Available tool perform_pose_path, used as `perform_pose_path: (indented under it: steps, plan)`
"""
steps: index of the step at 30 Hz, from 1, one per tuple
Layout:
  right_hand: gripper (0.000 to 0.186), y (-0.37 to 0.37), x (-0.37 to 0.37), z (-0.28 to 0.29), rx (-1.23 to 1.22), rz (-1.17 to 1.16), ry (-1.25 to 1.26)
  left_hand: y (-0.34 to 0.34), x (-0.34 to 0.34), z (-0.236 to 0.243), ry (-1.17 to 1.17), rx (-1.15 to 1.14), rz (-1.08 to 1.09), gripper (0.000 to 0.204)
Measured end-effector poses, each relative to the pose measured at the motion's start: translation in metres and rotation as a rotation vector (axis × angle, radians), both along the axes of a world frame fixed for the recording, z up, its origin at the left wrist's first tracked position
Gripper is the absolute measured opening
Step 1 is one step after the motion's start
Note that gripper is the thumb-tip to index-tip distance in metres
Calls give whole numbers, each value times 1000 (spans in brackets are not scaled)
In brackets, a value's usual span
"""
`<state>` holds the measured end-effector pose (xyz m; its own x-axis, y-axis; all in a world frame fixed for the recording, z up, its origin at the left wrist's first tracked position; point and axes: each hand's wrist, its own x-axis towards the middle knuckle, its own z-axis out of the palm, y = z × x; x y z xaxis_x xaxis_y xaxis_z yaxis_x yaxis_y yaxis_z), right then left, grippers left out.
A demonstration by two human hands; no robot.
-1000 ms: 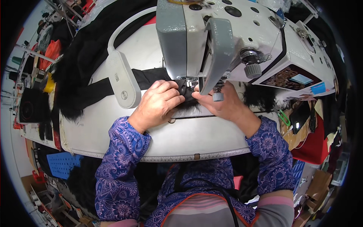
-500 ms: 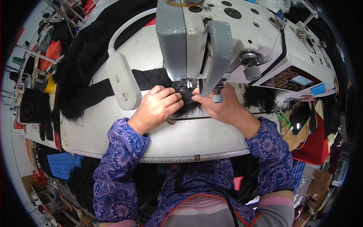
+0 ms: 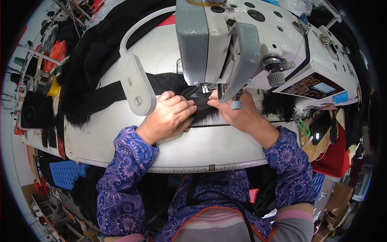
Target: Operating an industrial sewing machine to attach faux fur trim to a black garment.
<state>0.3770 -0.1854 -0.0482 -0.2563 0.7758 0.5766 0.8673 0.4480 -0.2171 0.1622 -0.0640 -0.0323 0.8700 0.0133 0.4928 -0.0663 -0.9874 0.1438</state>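
Observation:
A black furry fabric piece (image 3: 200,105) lies on the sewing table, its upper part beneath the needle area of a white and grey sewing machine (image 3: 218,44). On its left side my left hand (image 3: 170,116) is closed with curled fingers gripping the fabric edge. My right hand (image 3: 238,109) pinches the same fabric from the right, close by the presser foot (image 3: 208,88); part of this hand is behind the machine's grey guard. Between the hands the fabric is held flat, with long fur showing at its near edge.
A white lamp (image 3: 139,84) on a curved neck stands left of the machine. Black fur fabric (image 3: 86,64) heaps along the table's left side. Green-handled snips (image 3: 303,127) and a dark phone (image 3: 321,131) lie at the right. A measuring tape (image 3: 181,168) edges the table front.
The machine and lamp appear slightly farther right in the view. Both hands keep their hold on the fabric with barely any shift.

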Motion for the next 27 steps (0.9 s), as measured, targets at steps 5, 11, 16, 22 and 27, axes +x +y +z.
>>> perform_pose_path:
  steps: [5, 11, 16, 22, 27]
  plan:
    - [31, 0, -4, 4, -63, -87, -52, 1, -1, -5, 23, 26, 27, 34]
    - [33, -2, -1, 6, -33, -37, -15, 5, -1, -2, 51, -92, -15, 31]
    - [31, -5, -6, 11, -118, -127, -81, 9, -6, -4, 104, -172, 7, 31]
    - [32, 1, 8, 3, -256, -197, 124, 8, 6, -1, 101, -82, 64, 35]
    - [36, 3, 15, -10, -313, -329, -106, 12, 13, -7, 74, -97, 100, 38]
